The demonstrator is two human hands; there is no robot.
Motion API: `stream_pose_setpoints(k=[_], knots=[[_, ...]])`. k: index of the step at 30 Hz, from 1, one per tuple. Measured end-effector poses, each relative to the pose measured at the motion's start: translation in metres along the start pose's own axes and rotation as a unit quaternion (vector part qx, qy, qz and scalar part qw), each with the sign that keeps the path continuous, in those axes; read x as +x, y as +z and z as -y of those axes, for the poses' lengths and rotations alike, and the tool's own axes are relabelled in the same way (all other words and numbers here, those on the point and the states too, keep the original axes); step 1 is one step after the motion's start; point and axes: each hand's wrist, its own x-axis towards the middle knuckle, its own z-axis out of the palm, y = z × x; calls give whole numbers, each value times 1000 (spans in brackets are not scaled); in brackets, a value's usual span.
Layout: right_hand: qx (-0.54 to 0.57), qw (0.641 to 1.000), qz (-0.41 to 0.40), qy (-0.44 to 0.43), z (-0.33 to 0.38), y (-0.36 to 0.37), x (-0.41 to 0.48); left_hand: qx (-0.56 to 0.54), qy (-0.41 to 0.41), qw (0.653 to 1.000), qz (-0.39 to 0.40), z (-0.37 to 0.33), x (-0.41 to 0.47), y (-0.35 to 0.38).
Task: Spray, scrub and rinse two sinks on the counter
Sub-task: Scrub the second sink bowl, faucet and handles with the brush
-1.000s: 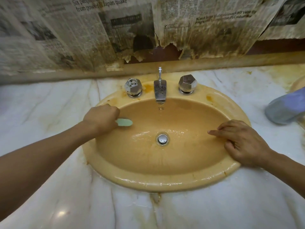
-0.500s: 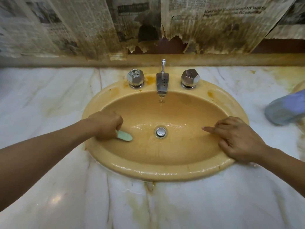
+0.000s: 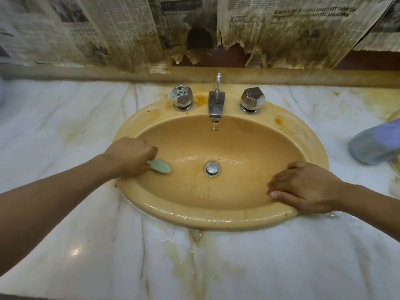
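A yellow oval sink (image 3: 216, 219) is set in a white marble counter (image 3: 65, 126). Its basin is wet, with a thin film of water around the chrome drain (image 3: 212, 168). My left hand (image 3: 129, 155) is closed on a pale green brush (image 3: 160, 166), whose head lies against the left wall of the basin. My right hand (image 3: 307, 188) rests flat on the sink's right front rim, its fingers curled over the inner edge. A faucet (image 3: 216, 103) with two faceted chrome knobs (image 3: 181, 97) (image 3: 252, 100) stands at the back; a thin trickle falls from the spout.
A bluish-grey object (image 3: 376, 144), blurred and cut by the right edge, lies on the counter. Stained, torn newspaper (image 3: 281, 33) covers the wall behind the sink. Brown and yellow stains mark the counter in front of and right of the sink.
My left hand has drawn the brush down the basin's left wall, toward the front. My right hand has slid along the rim toward the front. The view has shifted so the sink sits higher.
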Motion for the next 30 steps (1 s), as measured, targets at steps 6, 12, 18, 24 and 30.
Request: stream_pose_setpoints(k=[6,12,18,24,30], knots=[[38,999,-23,2,2,1,2,-73,11,997,31,-6,8,-3],[48,997,-52,7,3,1,2,-68,-12,994,80,14,-1,-11],[49,997,-62,16,4,0,1,-18,-27,997,68,11,-4,-15],[48,997,-44,33,5,0,2,8,-36,999,35,3,18,-16],[64,996,-34,56,6,0,2,-160,-9,976,150,-20,26,11]])
